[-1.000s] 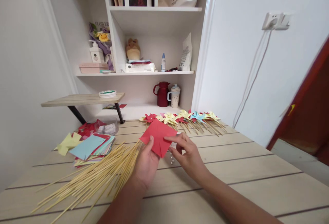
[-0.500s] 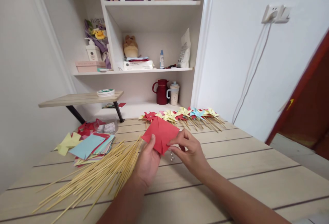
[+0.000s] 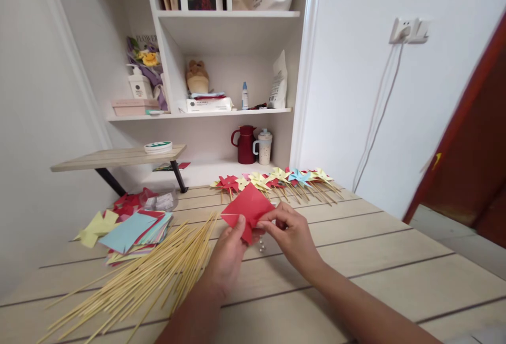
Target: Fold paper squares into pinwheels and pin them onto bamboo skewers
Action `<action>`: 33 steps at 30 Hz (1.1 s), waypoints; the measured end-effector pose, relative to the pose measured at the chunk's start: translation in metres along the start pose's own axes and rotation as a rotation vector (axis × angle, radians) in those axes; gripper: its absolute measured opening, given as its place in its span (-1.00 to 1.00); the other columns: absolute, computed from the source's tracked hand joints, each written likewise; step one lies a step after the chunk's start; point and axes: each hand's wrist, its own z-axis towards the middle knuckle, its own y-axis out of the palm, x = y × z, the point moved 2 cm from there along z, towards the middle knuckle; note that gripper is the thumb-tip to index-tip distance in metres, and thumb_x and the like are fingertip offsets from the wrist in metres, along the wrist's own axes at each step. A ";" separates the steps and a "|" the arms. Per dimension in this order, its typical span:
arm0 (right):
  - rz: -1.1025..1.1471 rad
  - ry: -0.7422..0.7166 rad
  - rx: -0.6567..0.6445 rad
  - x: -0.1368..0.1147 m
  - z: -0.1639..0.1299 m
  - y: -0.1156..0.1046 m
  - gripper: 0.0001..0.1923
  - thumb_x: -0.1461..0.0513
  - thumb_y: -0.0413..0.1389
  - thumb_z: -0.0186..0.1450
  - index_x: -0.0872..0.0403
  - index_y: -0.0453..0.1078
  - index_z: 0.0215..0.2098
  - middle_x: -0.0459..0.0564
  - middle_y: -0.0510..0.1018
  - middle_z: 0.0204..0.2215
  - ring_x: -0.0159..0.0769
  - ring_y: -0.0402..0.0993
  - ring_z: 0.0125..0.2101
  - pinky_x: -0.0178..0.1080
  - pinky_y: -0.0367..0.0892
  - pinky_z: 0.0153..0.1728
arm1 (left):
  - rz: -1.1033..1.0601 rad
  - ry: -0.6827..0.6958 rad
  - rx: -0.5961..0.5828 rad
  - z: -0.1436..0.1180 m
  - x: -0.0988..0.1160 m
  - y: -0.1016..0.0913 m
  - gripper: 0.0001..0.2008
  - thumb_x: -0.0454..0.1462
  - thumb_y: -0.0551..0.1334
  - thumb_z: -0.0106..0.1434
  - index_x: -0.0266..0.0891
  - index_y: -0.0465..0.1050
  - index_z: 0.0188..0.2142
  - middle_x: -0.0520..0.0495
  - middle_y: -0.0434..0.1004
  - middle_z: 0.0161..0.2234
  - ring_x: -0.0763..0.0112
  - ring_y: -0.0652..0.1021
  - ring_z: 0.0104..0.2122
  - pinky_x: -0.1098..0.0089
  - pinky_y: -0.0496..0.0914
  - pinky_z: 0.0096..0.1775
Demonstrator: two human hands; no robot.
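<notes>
the desk bears sticks left of the hands and pinwheels beyond them. the left hand clasps the red paper at its near left side, thumb on top; the right hand pinches its near right edge. the sheet, roughly square with no long axis, sits cornerwise between both, neither clearly nearer. beads show just beside its near corner.

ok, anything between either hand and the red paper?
Nothing visible. The left hand holds the red paper, thumb on top; the right hand pinches its lower right side. Sticks lie to the left, pinwheels beyond.
</notes>
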 end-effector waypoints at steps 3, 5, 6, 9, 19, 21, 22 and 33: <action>0.004 0.037 0.005 0.001 0.000 0.000 -0.88 0.22 0.29 0.21 0.03 0.56 -0.48 -0.09 0.43 -0.52 -0.33 0.27 -0.49 -0.28 0.19 -0.44 | 0.028 0.005 -0.006 0.000 -0.001 0.000 -0.62 -0.05 0.24 0.31 -0.32 0.59 -0.11 -0.27 0.63 -0.09 0.18 0.56 -0.09 0.21 0.36 0.02; 0.008 0.059 0.020 0.002 0.001 0.000 -0.88 0.21 0.28 0.21 0.03 0.55 -0.49 -0.10 0.42 -0.54 -0.34 0.26 -0.50 -0.28 0.18 -0.45 | 0.041 -0.002 0.005 0.000 -0.001 0.000 -0.61 -0.03 0.25 0.30 -0.32 0.60 -0.13 -0.27 0.64 -0.13 0.16 0.58 -0.12 0.20 0.38 -0.01; 0.011 0.065 0.026 0.002 0.001 0.000 -0.87 0.21 0.28 0.20 0.04 0.55 -0.50 -0.11 0.41 -0.54 -0.34 0.25 -0.51 -0.28 0.17 -0.46 | 0.049 -0.008 0.010 -0.001 -0.001 0.001 -0.60 -0.03 0.26 0.29 -0.32 0.60 -0.13 -0.27 0.65 -0.15 0.15 0.58 -0.12 0.19 0.38 -0.01; 0.010 0.070 0.020 0.003 0.002 -0.001 -0.86 0.19 0.28 0.20 0.05 0.54 -0.50 -0.11 0.40 -0.55 -0.35 0.23 -0.52 -0.29 0.16 -0.47 | 0.087 -0.010 0.018 -0.003 0.000 0.002 -0.60 -0.03 0.29 0.26 -0.33 0.60 -0.13 -0.27 0.65 -0.17 0.13 0.59 -0.12 0.19 0.40 -0.02; -0.017 0.043 -0.052 -0.003 0.000 -0.002 -0.76 0.14 0.26 0.24 0.05 0.52 -0.55 -0.10 0.41 -0.58 -0.35 0.21 -0.52 -0.29 0.13 -0.50 | 0.251 0.144 0.093 -0.006 0.001 -0.001 -0.76 -0.15 0.37 0.20 -0.22 0.62 -0.19 -0.16 0.65 -0.11 0.13 0.57 -0.09 0.18 0.37 0.04; -0.009 0.031 -0.048 -0.003 0.000 -0.002 -0.75 0.13 0.25 0.25 0.05 0.52 -0.55 -0.09 0.43 -0.58 -0.34 0.22 -0.53 -0.29 0.14 -0.50 | 0.261 0.151 0.091 -0.006 0.002 0.000 -0.76 -0.15 0.36 0.20 -0.23 0.62 -0.19 -0.16 0.66 -0.14 0.12 0.58 -0.10 0.19 0.38 0.02; -0.005 0.026 -0.043 -0.002 0.000 -0.002 -0.74 0.12 0.25 0.25 0.05 0.51 -0.55 -0.09 0.43 -0.58 -0.34 0.22 -0.53 -0.29 0.14 -0.50 | 0.277 0.157 0.089 -0.006 0.003 0.001 -0.76 -0.15 0.36 0.19 -0.23 0.62 -0.20 -0.16 0.66 -0.15 0.12 0.58 -0.12 0.19 0.38 0.01; 0.026 0.031 -0.023 0.001 -0.001 0.000 -0.72 0.10 0.29 0.21 0.07 0.47 -0.56 -0.14 0.36 -0.61 -0.39 0.19 -0.57 -0.30 0.11 -0.54 | 0.528 0.272 0.157 -0.009 0.011 0.007 -0.83 -0.19 0.28 0.25 -0.18 0.66 -0.32 -0.07 0.68 -0.32 0.17 0.59 -0.25 0.23 0.39 -0.04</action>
